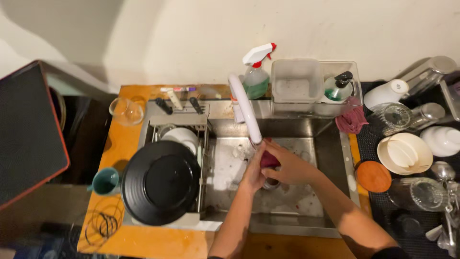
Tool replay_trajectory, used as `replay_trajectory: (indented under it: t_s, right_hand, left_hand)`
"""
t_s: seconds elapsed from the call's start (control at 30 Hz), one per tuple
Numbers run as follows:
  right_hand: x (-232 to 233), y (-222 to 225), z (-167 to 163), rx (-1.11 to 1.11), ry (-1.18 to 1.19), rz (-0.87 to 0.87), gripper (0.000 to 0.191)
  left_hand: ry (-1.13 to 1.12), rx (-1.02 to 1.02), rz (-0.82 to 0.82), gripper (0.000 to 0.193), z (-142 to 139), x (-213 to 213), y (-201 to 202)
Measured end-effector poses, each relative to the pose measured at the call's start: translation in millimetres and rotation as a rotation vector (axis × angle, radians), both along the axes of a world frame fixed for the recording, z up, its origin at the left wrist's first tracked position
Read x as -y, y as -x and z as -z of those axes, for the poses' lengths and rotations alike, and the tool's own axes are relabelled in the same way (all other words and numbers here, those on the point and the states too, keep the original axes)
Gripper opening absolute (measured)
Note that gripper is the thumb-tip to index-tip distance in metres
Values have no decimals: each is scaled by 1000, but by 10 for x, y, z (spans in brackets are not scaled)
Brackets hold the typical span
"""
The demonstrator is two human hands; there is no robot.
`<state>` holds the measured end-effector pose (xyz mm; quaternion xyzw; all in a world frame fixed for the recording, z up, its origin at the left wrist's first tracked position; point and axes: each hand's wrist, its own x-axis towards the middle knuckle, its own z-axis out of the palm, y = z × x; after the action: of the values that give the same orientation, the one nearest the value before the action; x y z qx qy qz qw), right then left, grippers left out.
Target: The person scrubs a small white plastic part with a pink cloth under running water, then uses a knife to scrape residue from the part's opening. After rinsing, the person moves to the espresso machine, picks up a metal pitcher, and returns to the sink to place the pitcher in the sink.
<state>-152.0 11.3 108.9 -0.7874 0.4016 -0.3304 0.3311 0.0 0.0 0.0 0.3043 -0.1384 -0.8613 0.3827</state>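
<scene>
Below the white faucet [245, 109], a dark red cloth [268, 160] is clamped between the left hand [254, 171] and right hand [287, 168].

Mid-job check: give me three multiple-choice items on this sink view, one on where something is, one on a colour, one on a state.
1. Where does the big black pan rest?
A. on the dish rack left of the sink
B. in the sink basin
C. on the right-hand mat

2. What colour is the cloth between the hands?
A. yellow
B. dark red
C. white

3. How do the left hand and right hand stand?
A. apart
B. together under the white tap
C. on the spray bottle

Key: 1 A, it sits on the rack; 2 B, dark red shows between the fingers; 3 B, both meet below the spout.
</scene>
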Motion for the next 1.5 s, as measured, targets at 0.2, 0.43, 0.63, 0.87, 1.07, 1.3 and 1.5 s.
replay_trajectory:
  t_s: [0.2,0.43,0.63,0.87,1.07,1.3,1.5]
  right_hand:
    - [712,766,-380,52,-29,739,28]
    - [2041,1712,-936,-232,174,1241,34]
    - [2385,1670,-587,-519,-43,1238,44]
    - [2386,1944,-410,-387,-162,1251,43]
    - [2466,2101,-217,-219,-196,1262,34]
    - [2419,2115,-149,-264,-178,1226,30]
    - [2367,2059,-216,-362,-193,1217,26]
  left_hand:
    - [11,1,158,38,-146,502,18]
    - [26,73,82,35,-228,554,111]
    - [-169,287,-33,34,-141,640,284]
    - [-105,322,-159,39,53,540,230]
    - [-77,322,-224,36,152,427,261]
    - [-65,226,-273,24,228,402,340]
    - [-58,255,-276,27,368,243,329]
